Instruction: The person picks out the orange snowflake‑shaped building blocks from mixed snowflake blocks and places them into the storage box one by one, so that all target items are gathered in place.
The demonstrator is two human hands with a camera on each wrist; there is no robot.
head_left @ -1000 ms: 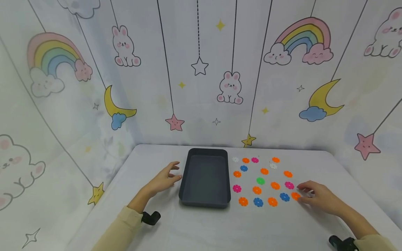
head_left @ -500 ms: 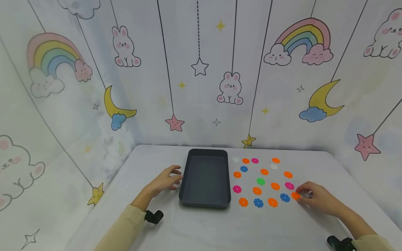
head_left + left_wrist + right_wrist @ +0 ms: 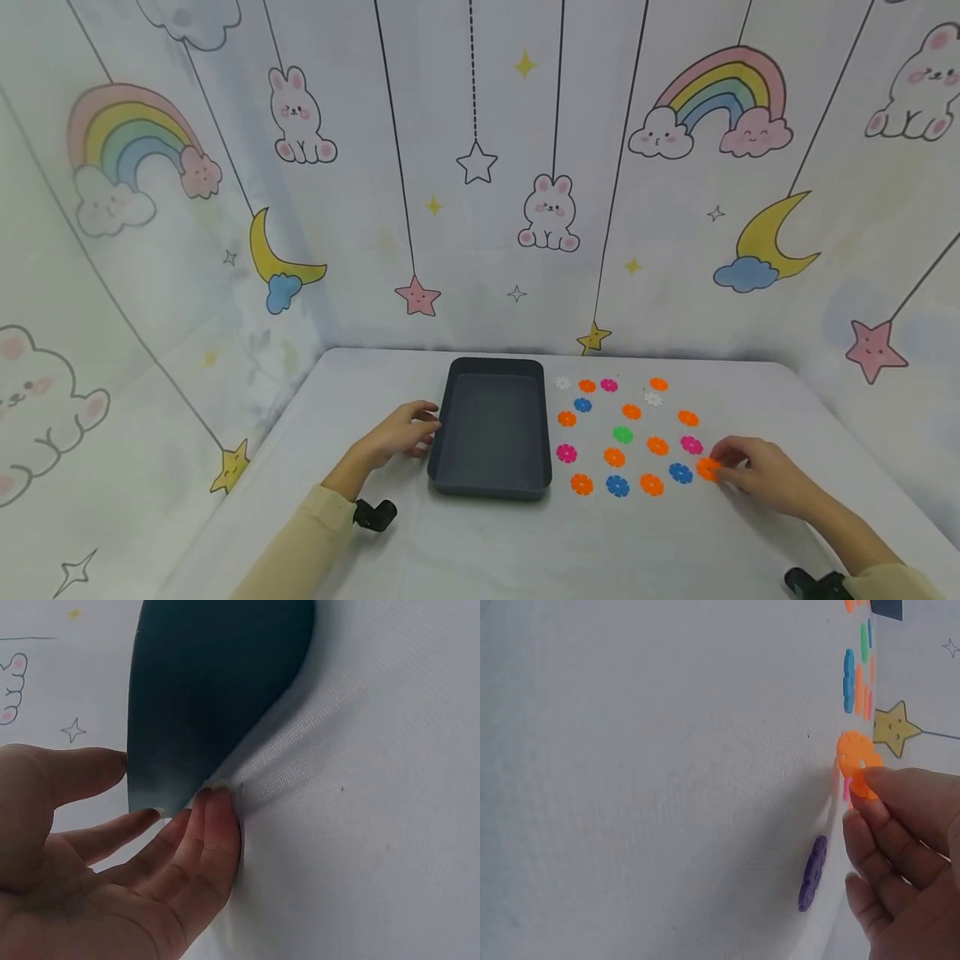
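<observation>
My right hand (image 3: 767, 477) pinches an orange notched plastic disc (image 3: 855, 754) between thumb and fingers. In the right wrist view the disc stands tilted, lifted off the tablecloth at least on one side. A purple disc (image 3: 812, 874) lies below that hand; in the head view the hand hides it. The dark grey rectangular tray (image 3: 491, 433) stands at the middle of the table. At its left side is my left hand (image 3: 401, 431), with loosely bent fingers. In the left wrist view the thumb and fingertips (image 3: 217, 796) touch or nearly touch the tray's outer wall (image 3: 217, 682).
Right of the tray several discs lie spread out, among them a green one (image 3: 622, 435), a blue one (image 3: 618, 486), a pink one (image 3: 566, 453) and a white one (image 3: 562, 383). White cloth covers the table (image 3: 480, 550). A printed curtain (image 3: 480, 233) hangs behind.
My right thumb and fingers have closed on the orange disc and raised it slightly. My left hand has moved a little right, up to the tray's side.
</observation>
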